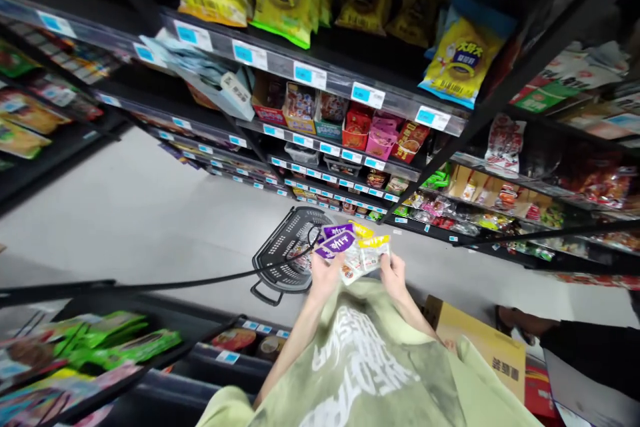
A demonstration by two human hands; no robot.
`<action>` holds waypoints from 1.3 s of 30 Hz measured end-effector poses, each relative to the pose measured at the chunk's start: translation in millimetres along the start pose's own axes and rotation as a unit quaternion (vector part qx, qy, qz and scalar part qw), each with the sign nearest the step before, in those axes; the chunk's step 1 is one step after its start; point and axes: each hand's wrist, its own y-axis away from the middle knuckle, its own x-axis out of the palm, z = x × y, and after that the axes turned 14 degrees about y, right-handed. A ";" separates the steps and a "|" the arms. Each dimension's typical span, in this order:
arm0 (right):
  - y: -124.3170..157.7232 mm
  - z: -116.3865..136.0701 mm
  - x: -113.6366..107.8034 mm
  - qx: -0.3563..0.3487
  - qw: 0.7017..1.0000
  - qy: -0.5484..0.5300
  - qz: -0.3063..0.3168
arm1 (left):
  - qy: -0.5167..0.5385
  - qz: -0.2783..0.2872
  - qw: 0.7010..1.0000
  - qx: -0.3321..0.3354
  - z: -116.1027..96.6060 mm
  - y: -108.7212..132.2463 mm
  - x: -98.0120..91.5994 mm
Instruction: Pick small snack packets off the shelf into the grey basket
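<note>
My left hand (326, 275) is closed on purple-and-white snack packets (339, 241), fanned out in front of my chest. Pinched in my right hand (394, 273) is a yellow-and-white snack packet (374, 252); another yellow-topped one shows behind it. The packets overlap in the middle, so I cannot tell exactly how many there are. Just beyond my left hand, a dark grey shopping basket (270, 247) stands on the floor with several small wrapped packs inside, partly covered by my hand and the packets.
Shelves (320, 90) of bagged and boxed snacks run along the aisle ahead. More shelving (165, 320) is close at lower left, with a thin black bar (200, 279) crossing above it. A yellow carton (480, 347) lies at right, near another person's foot (517, 320).
</note>
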 end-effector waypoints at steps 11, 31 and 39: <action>-46.1 30.0 -81.3 0.068 0.979 -0.174 -0.087 | 0.030 -0.042 0.994 -0.098 30.3 -7.9 76.7; -87.2 26.0 -211.8 0.092 0.978 -0.168 -0.084 | 0.018 0.034 0.978 -0.207 116.8 -24.9 191.2; -92.6 17.0 -228.3 0.104 0.970 -0.218 -0.042 | 0.018 0.035 0.967 -0.253 127.9 -20.9 214.8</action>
